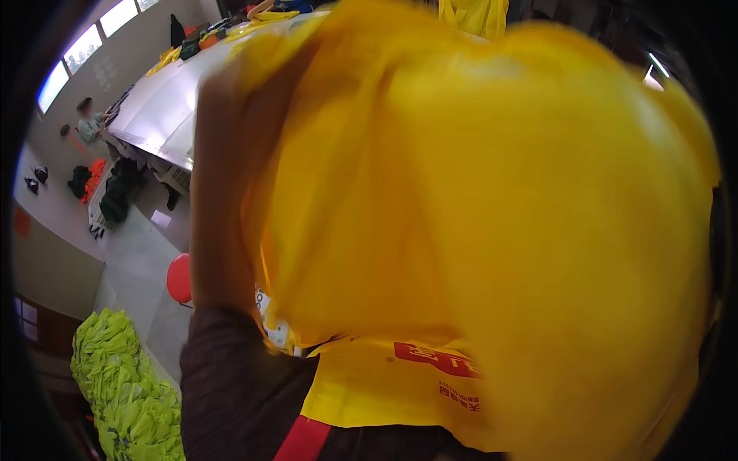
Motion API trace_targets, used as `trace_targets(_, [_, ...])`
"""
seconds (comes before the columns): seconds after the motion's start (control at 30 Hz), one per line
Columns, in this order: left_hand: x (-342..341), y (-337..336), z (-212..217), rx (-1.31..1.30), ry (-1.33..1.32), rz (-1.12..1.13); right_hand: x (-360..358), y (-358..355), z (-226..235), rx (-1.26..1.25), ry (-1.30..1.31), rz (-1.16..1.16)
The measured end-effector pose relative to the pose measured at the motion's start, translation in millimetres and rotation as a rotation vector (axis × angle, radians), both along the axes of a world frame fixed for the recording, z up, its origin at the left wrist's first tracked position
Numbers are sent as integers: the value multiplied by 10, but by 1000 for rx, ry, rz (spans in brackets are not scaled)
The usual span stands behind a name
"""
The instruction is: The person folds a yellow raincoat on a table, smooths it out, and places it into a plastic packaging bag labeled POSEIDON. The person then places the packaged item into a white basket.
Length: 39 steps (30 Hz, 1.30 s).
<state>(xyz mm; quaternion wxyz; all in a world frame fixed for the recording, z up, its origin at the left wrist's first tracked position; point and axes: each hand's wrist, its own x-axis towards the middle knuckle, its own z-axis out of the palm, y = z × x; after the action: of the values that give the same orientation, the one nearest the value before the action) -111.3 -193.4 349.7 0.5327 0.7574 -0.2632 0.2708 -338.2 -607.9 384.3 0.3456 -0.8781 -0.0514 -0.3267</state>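
A large sheet of yellow fabric (492, 200), blurred by motion, is lifted high and fills most of the picture. My left forearm rises from a dark sleeve (238, 376) along the fabric's left edge. At the top, my left hand (250, 77) is against the yellow cloth; blur and folds hide its fingers. My right hand is out of sight. A white printed label (275, 326) hangs by the cloth's lower left edge. Below it lies a yellow panel (369, 384) with red print, across my front, beside a red strap (304, 438).
A long white table (165, 107) stretches behind, with yellow and dark cloth pieces (204, 42) at its far end. A person (91, 123) is at its left side. A lime-green fabric heap (123, 384) and a red round stool (179, 278) are at the left.
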Motion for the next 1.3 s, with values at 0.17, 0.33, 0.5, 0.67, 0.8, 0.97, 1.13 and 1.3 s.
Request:
trace_targets(0.17, [1719, -599, 677, 370, -277, 59, 2030, -1144, 124, -9, -177, 43])
trace_targets(0.33, [2791, -1418, -1019, 579, -54, 132, 2019, -3140, -1629, -78, 112, -323])
trace_targets(0.5, [1743, -692, -3043, 829, 10, 166, 829, -1748, -3607, 547, 591, -396])
trace_targets(0.67, [1297, -848, -3886, 1003, 472, 466, 434, -248, -4115, 270, 762, -866])
trace_targets(0.8, [1431, -961, -4036, 823, 544, 276, 775, 139, -4215, -201, 613, -888])
trace_targets(0.97, [2116, -270, -4149, 503, 598, 206, 391, -800, -4311, -235, 901, -903])
trace_targets(1.13, [2708, 85, -3731, 932, 556, 371, -272, -1745, -4094, -309, 790, -985])
trace_targets(1.3, [2830, -136, -3737, 981, 657, 312, 19, -1634, -4097, -24, 938, -716])
